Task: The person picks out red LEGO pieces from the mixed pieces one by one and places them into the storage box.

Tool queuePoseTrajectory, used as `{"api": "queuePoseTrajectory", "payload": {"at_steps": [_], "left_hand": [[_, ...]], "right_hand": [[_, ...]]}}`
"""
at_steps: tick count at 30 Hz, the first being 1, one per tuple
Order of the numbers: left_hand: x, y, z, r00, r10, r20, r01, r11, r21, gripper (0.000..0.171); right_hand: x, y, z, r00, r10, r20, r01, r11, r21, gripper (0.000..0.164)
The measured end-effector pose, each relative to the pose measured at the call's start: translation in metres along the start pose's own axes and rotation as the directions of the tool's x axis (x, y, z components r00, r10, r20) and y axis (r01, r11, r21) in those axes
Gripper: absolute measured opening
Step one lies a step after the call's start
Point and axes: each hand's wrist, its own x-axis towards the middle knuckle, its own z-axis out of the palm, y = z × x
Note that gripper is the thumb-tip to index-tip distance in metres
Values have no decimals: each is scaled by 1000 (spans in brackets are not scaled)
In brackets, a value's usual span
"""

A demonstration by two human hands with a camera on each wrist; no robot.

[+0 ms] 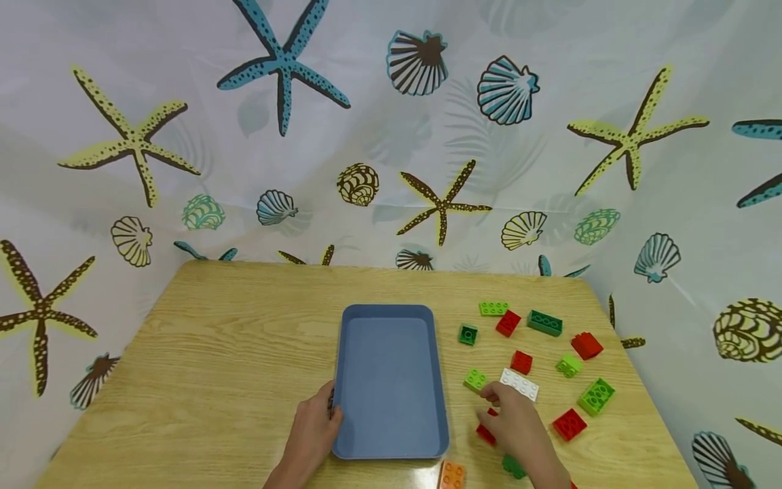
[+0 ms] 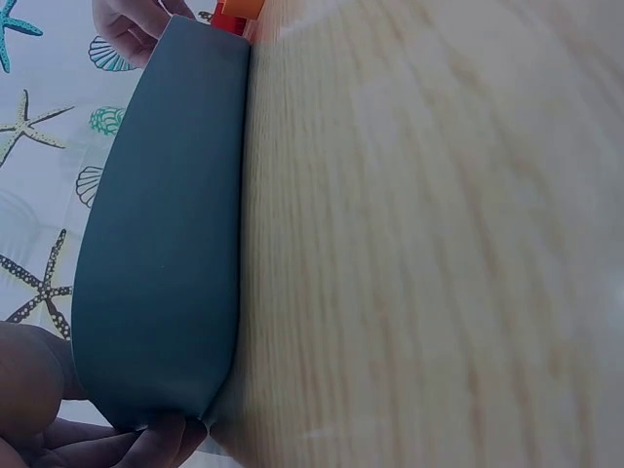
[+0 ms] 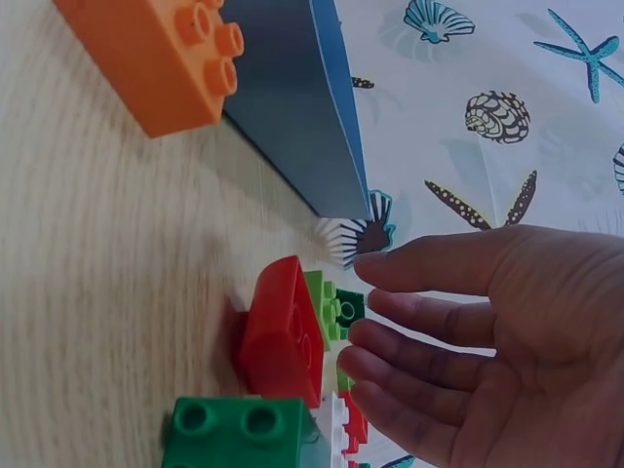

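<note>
A shallow blue-grey tray [image 1: 391, 380] lies on the table. My left hand [image 1: 314, 418] grips its left rim, with the thumb on the near side and fingers at the wall, as the left wrist view shows. Over the toy bricks to the right of the tray hovers my right hand [image 1: 516, 421], its fingers loosely bent with nothing between them. Beneath it is a red brick [image 3: 283, 331], partly hidden by the hand in the head view. A lime brick [image 1: 475, 380] and a white brick [image 1: 519, 385] lie just beyond the fingertips. A dark green brick [image 3: 239, 434] sits nearer me.
An orange brick [image 1: 452, 474] lies by the tray's near right corner. Farther right are several more bricks, among them a red one [image 1: 569, 424], a lime one [image 1: 597, 396] and a dark green one [image 1: 545, 322]. A patterned curtain [image 1: 366, 136] hangs behind the wooden table [image 1: 232, 339].
</note>
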Motion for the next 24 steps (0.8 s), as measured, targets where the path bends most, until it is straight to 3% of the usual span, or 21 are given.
{"api": "queuePoseTrajectory", "payload": {"at_steps": [11, 19, 24], "left_hand": [[0, -1, -1, 1000, 26, -16, -25, 999, 25, 40], [-1, 2, -1, 999, 32, -12, -32, 999, 30, 40], [-1, 2, -2, 1000, 21, -8, -21, 999, 24, 41]], "right_hand": [[-2, 12, 4, 998, -2, 59, 3, 1000, -15, 44], [-4, 18, 10, 995, 47, 89, -44, 998, -38, 50], [-6, 17, 10, 995, 17, 99, -12, 999, -44, 54]]}}
